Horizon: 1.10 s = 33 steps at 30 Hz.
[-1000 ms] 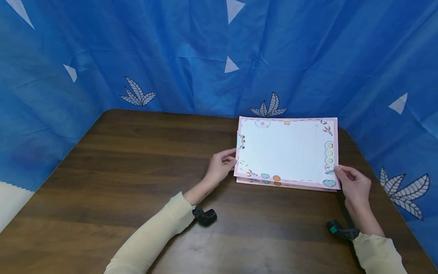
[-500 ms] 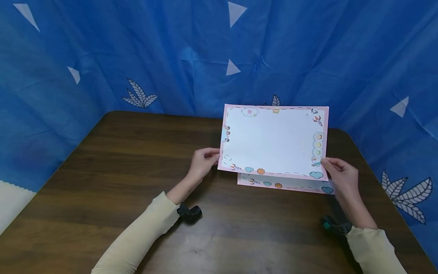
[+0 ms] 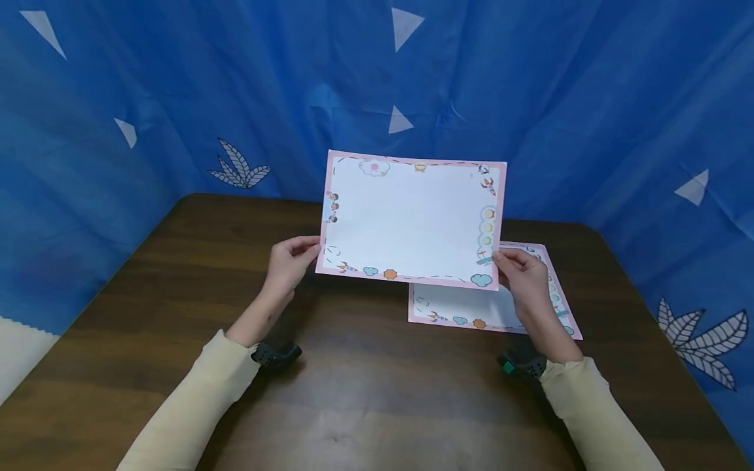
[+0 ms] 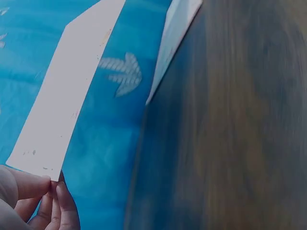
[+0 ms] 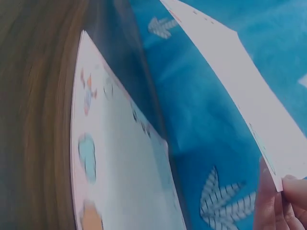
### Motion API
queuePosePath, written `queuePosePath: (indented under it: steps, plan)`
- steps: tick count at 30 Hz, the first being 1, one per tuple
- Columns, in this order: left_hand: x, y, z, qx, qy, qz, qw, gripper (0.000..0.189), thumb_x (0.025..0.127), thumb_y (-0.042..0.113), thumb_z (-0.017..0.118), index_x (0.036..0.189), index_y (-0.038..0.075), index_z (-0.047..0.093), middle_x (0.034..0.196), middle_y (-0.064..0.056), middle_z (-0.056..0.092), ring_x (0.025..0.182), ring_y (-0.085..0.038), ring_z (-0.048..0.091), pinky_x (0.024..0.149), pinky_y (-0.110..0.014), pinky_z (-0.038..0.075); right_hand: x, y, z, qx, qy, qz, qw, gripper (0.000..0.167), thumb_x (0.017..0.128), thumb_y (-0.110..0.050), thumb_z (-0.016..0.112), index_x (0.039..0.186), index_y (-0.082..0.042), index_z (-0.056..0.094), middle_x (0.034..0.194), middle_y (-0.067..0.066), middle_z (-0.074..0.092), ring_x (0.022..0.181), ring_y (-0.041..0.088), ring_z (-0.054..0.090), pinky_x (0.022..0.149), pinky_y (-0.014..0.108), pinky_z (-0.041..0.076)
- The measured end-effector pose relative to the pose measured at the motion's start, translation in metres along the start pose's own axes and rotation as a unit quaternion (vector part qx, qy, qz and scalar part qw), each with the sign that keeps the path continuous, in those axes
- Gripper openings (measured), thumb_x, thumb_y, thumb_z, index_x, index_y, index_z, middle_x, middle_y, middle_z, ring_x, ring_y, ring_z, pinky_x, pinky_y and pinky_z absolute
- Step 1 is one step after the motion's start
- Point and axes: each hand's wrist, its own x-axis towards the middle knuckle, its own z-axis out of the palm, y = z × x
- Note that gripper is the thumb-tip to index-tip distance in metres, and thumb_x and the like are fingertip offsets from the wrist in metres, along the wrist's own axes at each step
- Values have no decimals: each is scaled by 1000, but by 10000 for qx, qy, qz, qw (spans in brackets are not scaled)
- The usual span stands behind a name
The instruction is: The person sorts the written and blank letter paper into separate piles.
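A white sheet of paper [image 3: 412, 222] with a pink border and small cartoon drawings hangs above the table, tilted toward the head camera. My left hand [image 3: 288, 267] pinches its left edge near the lower corner between thumb and fingers. At the opposite edge, my right hand [image 3: 525, 278] pinches it low down in the same way. Below and to the right lies a second paper [image 3: 459, 304] of matching print, partly covered by the raised sheet and my right hand. The right wrist view shows the lying paper [image 5: 129, 167] beside the lifted sheet [image 5: 249, 86].
The dark wooden table [image 3: 365, 392] reaches back to a blue curtain [image 3: 283, 78] printed with white triangles and leaves. A black wrist device [image 3: 277, 354] sits on the left wrist, another dark device [image 3: 523, 365] on the right.
Both hands have carried the sheet left and upward, off the matching paper, which now shows beneath it on the right. The lower paper has stayed about where it was.
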Motion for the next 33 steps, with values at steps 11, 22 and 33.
queuePosePath:
  steps: [11,22,33]
  plan:
    - [-3,-4,-77,665,304,-411,9965,40,95,25,55,127,0,57,123,-15,53,99,-23,49,77,-19,46,-49,-47,78,-270,-1070,397,9931,41,86,-34,68,113,-4,63,94,10,68,75,17,65,68,24,52]
    - [-2,-47,-141,936,714,-819,9897,54,91,39,58,132,4,53,127,-13,48,96,-18,50,70,-13,46,-82,-65,136,-86,-1782,868,9801,23,89,-12,66,105,3,64,88,14,68,71,18,67,65,27,53]
    - [-15,-43,-145,1102,779,-1041,9854,45,97,25,52,131,-3,51,131,-21,46,97,-16,48,70,-10,44,-93,-53,163,-8,-1737,959,9801,18,88,-7,65,101,5,65,82,14,66,65,16,65,63,28,53]
